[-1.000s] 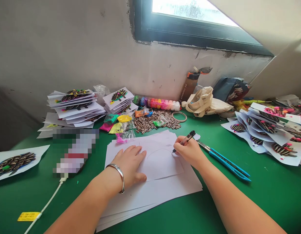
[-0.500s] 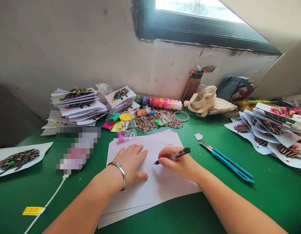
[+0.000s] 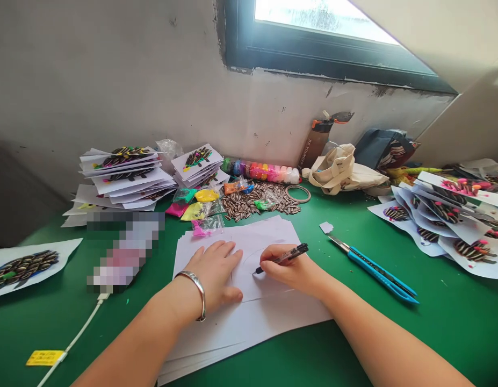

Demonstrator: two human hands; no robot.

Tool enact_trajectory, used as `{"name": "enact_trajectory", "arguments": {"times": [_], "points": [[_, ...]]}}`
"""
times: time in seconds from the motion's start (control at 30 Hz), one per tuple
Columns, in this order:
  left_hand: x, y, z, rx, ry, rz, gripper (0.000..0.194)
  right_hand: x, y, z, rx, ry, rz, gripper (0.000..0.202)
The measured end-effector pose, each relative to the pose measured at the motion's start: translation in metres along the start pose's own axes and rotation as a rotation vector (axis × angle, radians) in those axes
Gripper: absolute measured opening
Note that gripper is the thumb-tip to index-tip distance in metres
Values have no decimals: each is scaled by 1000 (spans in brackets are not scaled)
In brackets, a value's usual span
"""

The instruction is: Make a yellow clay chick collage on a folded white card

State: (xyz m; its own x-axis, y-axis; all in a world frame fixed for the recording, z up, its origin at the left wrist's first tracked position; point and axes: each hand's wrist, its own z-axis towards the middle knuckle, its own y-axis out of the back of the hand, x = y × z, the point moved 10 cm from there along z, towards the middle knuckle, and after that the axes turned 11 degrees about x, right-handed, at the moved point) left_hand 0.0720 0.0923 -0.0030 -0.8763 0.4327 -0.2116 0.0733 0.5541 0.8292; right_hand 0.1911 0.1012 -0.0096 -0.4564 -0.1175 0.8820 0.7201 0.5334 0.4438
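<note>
Pen-and-paper line work, as I judge the step; centre of frame.
Green surface (image 3: 454, 338); white paper stack (image 3: 208, 349), lower centre; lined sheet (image 3: 252, 255) atop, centre; my left hand (image 3: 214, 271), fingers apart, flat; my right hand (image 3: 289, 270), grip clamped on black pen (image 3: 289, 254). Next stroke calls for the sheet held steady.

A green bench (image 3: 454, 338) fills the lower frame. White paper sheets (image 3: 273, 317) lie at lower centre, a blue knife (image 3: 380, 273) right of them, striped seeds (image 3: 238, 208) and small bags (image 3: 206, 195) at centre, a card stack (image 3: 131, 185) at left, a white cable (image 3: 81, 328) lower left.
</note>
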Motion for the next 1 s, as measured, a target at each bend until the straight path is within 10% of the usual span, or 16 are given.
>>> {"name": "enact_trajectory", "arguments": {"times": [1.0], "points": [[11, -4, 6, 16, 71, -7, 73, -59, 74, -12, -226, -222, 91, 12]]}}
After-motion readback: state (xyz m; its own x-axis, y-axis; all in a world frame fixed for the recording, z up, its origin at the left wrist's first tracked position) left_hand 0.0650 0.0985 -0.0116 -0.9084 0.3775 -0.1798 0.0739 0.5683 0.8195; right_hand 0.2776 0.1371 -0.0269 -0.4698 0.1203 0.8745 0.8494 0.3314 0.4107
